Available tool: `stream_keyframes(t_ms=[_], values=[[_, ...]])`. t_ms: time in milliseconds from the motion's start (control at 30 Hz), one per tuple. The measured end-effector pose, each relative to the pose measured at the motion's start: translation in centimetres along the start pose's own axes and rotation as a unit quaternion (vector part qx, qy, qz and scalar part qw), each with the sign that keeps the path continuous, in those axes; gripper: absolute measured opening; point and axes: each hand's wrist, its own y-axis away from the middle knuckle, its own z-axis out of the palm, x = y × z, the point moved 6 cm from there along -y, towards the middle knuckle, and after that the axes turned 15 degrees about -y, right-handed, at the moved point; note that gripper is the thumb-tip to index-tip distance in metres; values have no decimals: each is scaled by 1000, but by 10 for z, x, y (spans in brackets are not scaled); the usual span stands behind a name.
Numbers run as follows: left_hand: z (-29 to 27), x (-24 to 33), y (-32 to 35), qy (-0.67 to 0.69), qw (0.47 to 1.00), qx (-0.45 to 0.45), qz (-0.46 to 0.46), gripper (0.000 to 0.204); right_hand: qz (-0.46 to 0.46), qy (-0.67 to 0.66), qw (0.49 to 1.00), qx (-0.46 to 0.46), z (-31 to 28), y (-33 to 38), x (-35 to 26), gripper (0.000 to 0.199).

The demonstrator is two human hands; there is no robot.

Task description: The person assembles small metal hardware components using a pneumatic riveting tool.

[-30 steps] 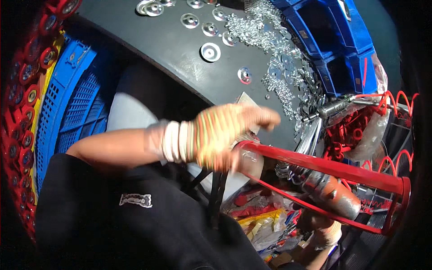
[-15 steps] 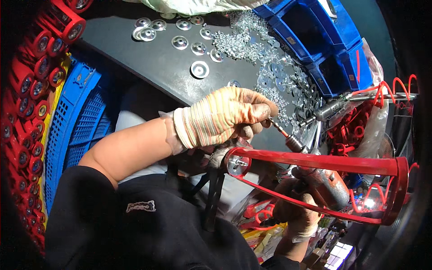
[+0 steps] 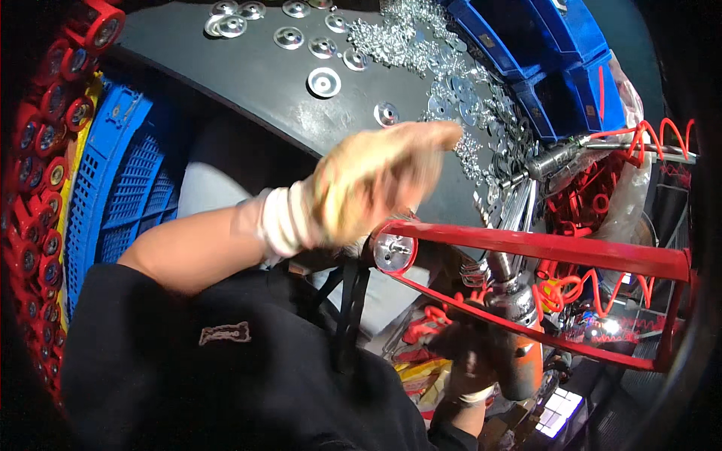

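My left hand (image 3: 380, 184), in a striped work glove, is smeared by motion above the round end of a long red metal frame (image 3: 541, 245). Whether it holds anything does not show. A silver disc (image 3: 393, 252) with a bolt standing in its middle sits in that round end. My right hand (image 3: 472, 362), gloved and in shadow, grips an orange-bodied power drill (image 3: 529, 364) behind the frame. The drill's chuck and bit (image 3: 485, 214) point up past the frame's upper bar toward the table. Part of the drill is hidden by the frame.
Metal discs (image 3: 324, 82) and a pile of small screws (image 3: 398, 41) lie on the dark table (image 3: 248, 71). Blue bins (image 3: 560, 105) stand far right, near a second tool (image 3: 553, 161) with a coiled red hose. At left are a blue crate (image 3: 124, 195) and stacked red parts (image 3: 53, 139).
My left hand has drawn back left from the drill's tip, and its pinch has blurred. The drill has swung more upright and lower as my right hand moved down and left.
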Motion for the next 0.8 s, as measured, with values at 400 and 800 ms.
stream_keyframes(t_ms=[400,800], values=[[39,-2,45,-134,983,67,105,69,-118,152,981,14,33,23,-47,54],[35,-2,44,-109,983,95,114,64,-155,271,948,60,8,-11,-114,47]])
